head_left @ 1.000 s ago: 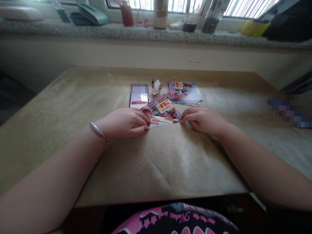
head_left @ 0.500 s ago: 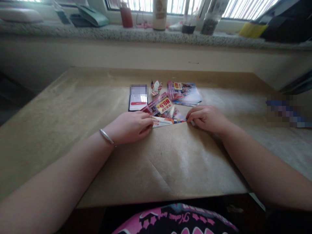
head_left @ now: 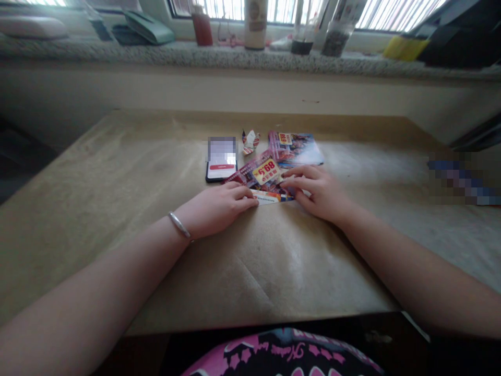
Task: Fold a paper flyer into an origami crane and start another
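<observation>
A colourful flyer [head_left: 263, 172], folded along its near edge, lies on the brown paper-covered table [head_left: 117, 172]. My left hand [head_left: 217, 207], with a silver bangle on the wrist, has its fingers pressed together on the flyer's lower left fold. My right hand [head_left: 318, 191] rests on the flyer's right part with fingers stretched out flat over it. The flyer's right corner is hidden under that hand.
A stack of similar flyers [head_left: 297, 147] lies just behind the flyer. A phone [head_left: 221, 161] with a lit screen is to its left, and a small folded paper piece [head_left: 250, 141] sits between them. Bottles and jars stand on the window sill [head_left: 235, 55].
Both hands moved inward along the flyer. The right hand went from pinching the right corner to lying flat over the flyer. The left hand slid right along the fold.
</observation>
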Motion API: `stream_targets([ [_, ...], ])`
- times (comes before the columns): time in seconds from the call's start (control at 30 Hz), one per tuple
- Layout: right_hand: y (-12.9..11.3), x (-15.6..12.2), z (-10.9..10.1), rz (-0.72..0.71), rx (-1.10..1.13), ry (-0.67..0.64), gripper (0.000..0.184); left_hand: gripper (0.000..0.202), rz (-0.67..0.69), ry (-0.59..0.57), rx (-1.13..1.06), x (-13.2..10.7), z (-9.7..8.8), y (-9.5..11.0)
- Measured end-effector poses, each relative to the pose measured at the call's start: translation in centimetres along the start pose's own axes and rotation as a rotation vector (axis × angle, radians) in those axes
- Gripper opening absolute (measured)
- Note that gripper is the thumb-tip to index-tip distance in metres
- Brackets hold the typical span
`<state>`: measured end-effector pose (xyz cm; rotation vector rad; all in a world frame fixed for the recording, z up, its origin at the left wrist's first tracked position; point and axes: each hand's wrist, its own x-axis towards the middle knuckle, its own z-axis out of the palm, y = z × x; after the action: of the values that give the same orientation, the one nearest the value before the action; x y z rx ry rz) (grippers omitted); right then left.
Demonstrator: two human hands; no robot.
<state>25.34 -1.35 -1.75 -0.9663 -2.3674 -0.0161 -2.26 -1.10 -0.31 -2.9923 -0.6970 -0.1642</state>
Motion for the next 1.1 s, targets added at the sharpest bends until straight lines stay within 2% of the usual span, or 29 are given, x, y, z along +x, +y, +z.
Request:
stream_targets([
  [0.3, -0.4, 0.1, 0.0, 0.030, -0.059, 0.089, 0.037, 0.031, 0.073, 0.085, -0.142, 0.4, 0.4, 0.0],
  [0.5, 0.2, 0.3, 0.3, 0.114, -0.016, 0.081, 0.039, 0.029, 0.132, 0.163, -0.264, 0.6, 1.0, 0.1],
  [0.73, 1.8, 0.3, 1.1, 0.193, 0.077, 0.051, 0.019, 0.030, 0.138, 0.149, -0.284, 0.6, 0.9, 0.1],
  [0.93, 2.1, 0.2, 1.4, 0.334, 0.084, 0.060, 0.003, 0.028, 0.140, 0.127, -0.210, 0.5, 0.7, 0.0],
  [1.1, 1.9, 0.0, 1.3, 0.521, 0.339, 0.006, 0.022, 0.029, 0.096, 0.125, -0.153, 0.2, 0.9, -0.4],
])
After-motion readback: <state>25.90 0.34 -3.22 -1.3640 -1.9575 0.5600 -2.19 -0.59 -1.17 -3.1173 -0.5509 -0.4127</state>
